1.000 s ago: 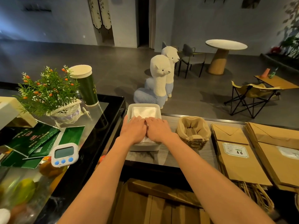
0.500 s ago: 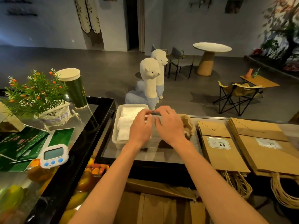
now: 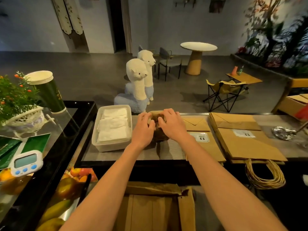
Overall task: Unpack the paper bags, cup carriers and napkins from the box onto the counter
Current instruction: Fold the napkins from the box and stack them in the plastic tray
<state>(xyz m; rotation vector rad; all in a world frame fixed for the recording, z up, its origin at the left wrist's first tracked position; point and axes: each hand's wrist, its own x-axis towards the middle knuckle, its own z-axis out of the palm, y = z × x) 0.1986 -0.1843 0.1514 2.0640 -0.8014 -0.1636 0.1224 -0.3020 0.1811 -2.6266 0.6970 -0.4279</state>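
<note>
While our left hand (image 3: 144, 130) and right hand (image 3: 172, 126) both clasp the stack of cup carriers (image 3: 155, 114), it stands upright just right of the napkin tub (image 3: 110, 146), squarely between our palms.

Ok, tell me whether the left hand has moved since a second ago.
Yes. The left hand has moved right, off the napkin tub and onto the cup carriers beside it, which it now grips together with the right hand.
</note>
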